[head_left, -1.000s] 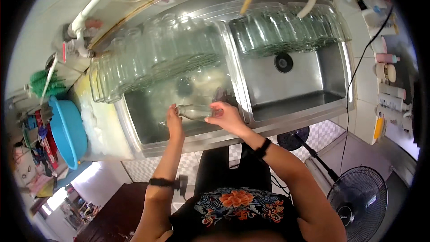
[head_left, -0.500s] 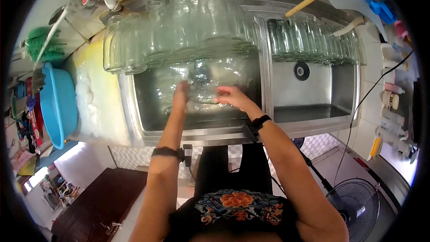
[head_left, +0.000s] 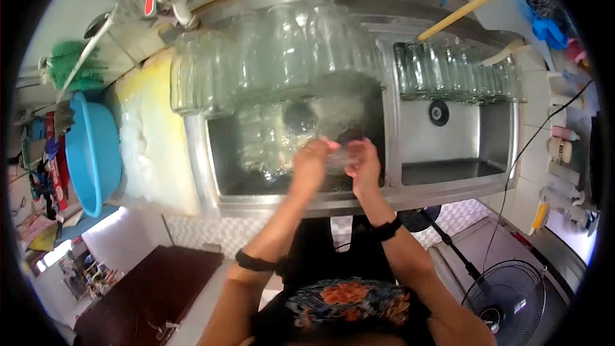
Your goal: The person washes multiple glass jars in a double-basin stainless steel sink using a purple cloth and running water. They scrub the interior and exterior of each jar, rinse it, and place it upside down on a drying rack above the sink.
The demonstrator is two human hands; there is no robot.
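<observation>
At far left, a light-blue plastic basin (head_left: 96,154) stands below a green bristle brush (head_left: 77,67), beside a counter (head_left: 150,160) streaked with white suds. Next comes the left sink bowl (head_left: 378,93), holding water, with clear glass bottles (head_left: 275,51) standing upright and crowded along its back. The left forearm slants up and rightward from the lower edge, a black band at its wrist. The left hand (head_left: 312,161) is over the bowl's front half, its back toward the viewer, fingers bent and pointing right. Between the hands is a clear, blurred shape (head_left: 337,159), possibly a glass bottle. The right hand (head_left: 364,163) faces the left one closely, fingers curled inward, its banded forearm rising leftward from the lower right. Motion blur hides whether either hand's fingers close on the clear shape. Farther right, the second sink bowl (head_left: 464,134) has more glass bottles (head_left: 455,70) along its back, behind a black drain strainer (head_left: 439,113).
</observation>
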